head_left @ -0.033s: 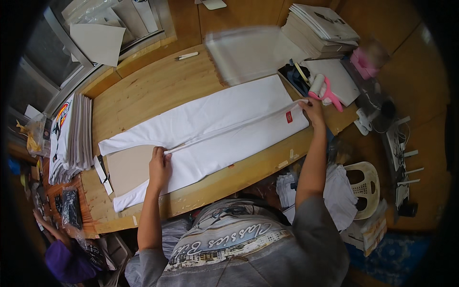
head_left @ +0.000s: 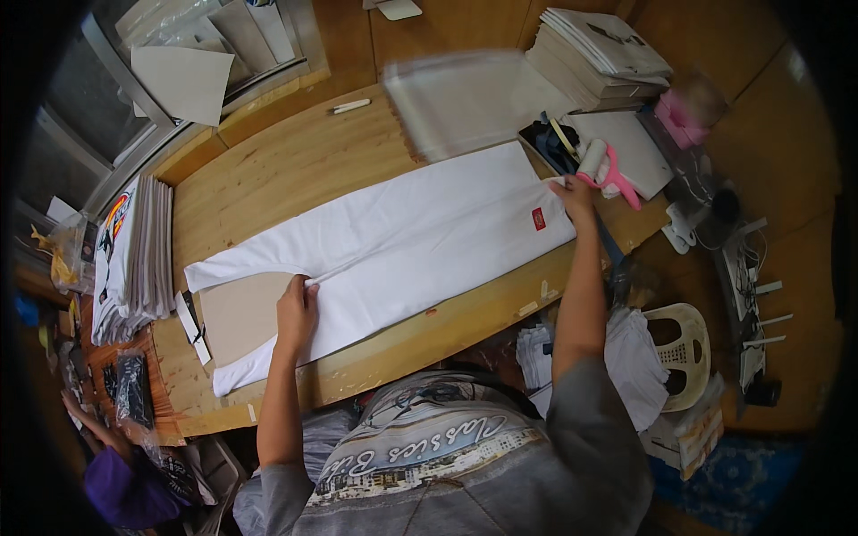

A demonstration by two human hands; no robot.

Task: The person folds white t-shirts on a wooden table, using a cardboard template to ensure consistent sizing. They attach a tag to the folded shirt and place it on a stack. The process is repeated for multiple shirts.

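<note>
A long white shirt [head_left: 420, 214] lies folded lengthwise on the wooden table, its two sides meeting along a line down the middle. Through the curved opening at its left end a beige board [head_left: 234, 308] shows. A small red label [head_left: 538, 219] sits near the right end. My left hand [head_left: 297, 313] is closed with its fingertips pinching the cloth edge beside that opening. Out at the far right end, my right hand [head_left: 576, 198] pinches the shirt's corner, close to a pink-handled lint roller [head_left: 612, 174]. The cloth between my hands lies nearly flat.
A stack of folded shirts [head_left: 134, 259] stands at the table's left. Clear plastic sheets [head_left: 469, 98] lie at the back, beside stacked boards [head_left: 603, 58]. A small box of odds and ends [head_left: 550, 143] adjoins the shirt. Another person's purple sleeve [head_left: 134, 487] shows at lower left.
My right hand has shifted slightly left, and the raised cloth edge along the middle now lies flatter. My left hand has stayed almost in place.
</note>
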